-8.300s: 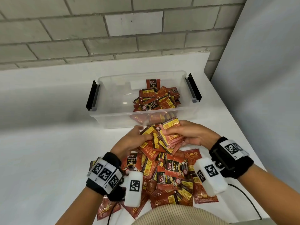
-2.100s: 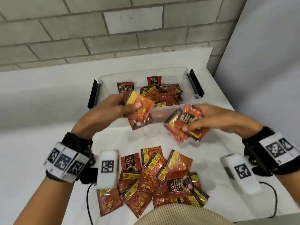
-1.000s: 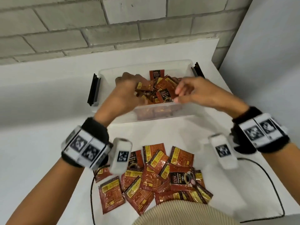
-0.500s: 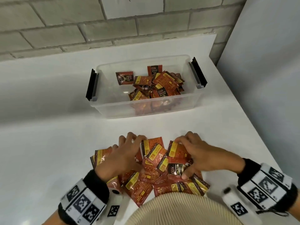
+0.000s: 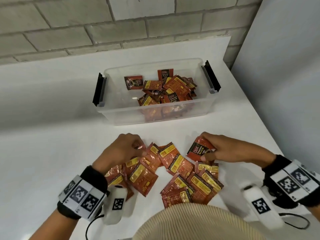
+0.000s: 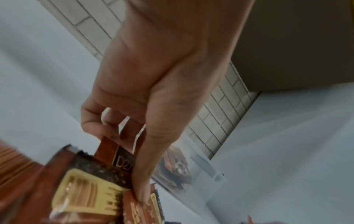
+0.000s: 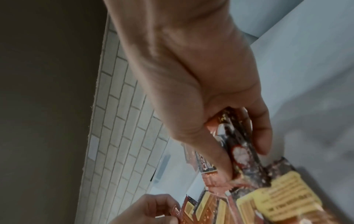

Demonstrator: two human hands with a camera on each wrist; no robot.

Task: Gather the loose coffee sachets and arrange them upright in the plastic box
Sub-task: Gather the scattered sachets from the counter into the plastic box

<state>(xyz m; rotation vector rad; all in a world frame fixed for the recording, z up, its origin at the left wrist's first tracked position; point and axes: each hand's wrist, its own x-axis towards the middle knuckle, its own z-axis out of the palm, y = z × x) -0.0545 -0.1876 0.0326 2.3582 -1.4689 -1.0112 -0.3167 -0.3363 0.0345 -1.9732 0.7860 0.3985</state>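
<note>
While a heap of coffee sachets (image 5: pixel 170 91) already lies in the plastic box (image 5: pixel 121 116), most tumbled flat and only two at the back wall near upright, about as many loose sachets (image 5: pixel 174 172) lie scattered on the white table (image 5: pixel 43 153). Left hand (image 5: pixel 121 149): fingers curled, pinching sachets at the pile's left edge. Right hand (image 5: pixel 223 148): thumb and fingers pinching a black-faced sachet (image 5: pixel 199 150) lifted clear. Judged roughly half gathered; upright arranging largely undone.
</note>
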